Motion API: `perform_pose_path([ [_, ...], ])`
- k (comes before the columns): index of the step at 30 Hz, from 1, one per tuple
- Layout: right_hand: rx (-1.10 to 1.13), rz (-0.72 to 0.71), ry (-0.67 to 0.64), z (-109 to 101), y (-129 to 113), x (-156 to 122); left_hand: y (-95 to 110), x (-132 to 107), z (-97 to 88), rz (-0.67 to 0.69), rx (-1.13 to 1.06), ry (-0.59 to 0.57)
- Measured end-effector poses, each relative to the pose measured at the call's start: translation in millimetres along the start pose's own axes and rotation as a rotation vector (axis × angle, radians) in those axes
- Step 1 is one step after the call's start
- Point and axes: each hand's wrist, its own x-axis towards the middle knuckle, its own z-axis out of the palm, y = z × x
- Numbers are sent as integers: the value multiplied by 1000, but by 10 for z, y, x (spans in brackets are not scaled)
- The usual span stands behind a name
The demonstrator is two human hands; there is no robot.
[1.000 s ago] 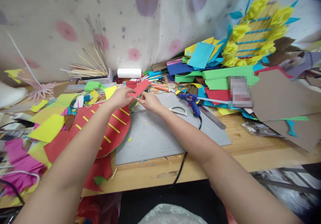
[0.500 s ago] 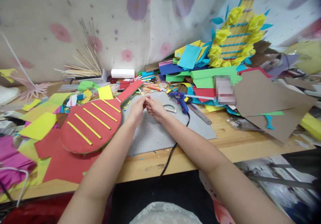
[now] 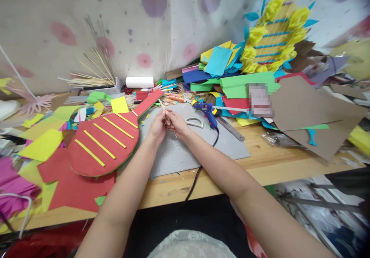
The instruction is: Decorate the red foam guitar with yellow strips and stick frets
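Observation:
My left hand [image 3: 158, 127] and my right hand [image 3: 175, 124] meet over the grey cutting mat [image 3: 166, 163], fingers pinched together. Between them is a thin pale strip [image 3: 161, 103]; one end pokes up beyond the fingertips and a bit shows below my right hand. Whether it is paper or wood I cannot tell. Left of my hands lies a red guitar-shaped cutout [image 3: 100, 156] with several yellow strips across its body and a neck pointing to the back. A blue glue gun [image 3: 208, 113] rests on the mat to the right, beside a protractor [image 3: 194, 122].
A metal ruler [image 3: 230, 128] lies right of the glue gun, whose black cord [image 3: 195, 181] hangs over the table's front edge. Brown cardboard [image 3: 306, 111] and coloured sheets pile up at right. A yellow flowered guitar [image 3: 273, 44] stands behind. Wooden sticks [image 3: 95, 79] fill a box at back left.
My hands have shifted slightly left with the pale strip, and a piece of it now shows below my right hand. The view has tilted a little; the other things stay put.

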Motion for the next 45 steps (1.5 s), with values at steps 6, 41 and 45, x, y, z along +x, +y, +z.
perform_pose_path([
  [6, -655, -135, -6, -283, -276, -43, 121, -23, -19, 110, 59, 70],
  [41, -1214, -196, -25, -614, -236, -397, 118, -113, -220, 31, 400, 15],
  [45, -1348, -234, -118, -606, -242, -389, 48, -111, -182, 46, 502, 8],
])
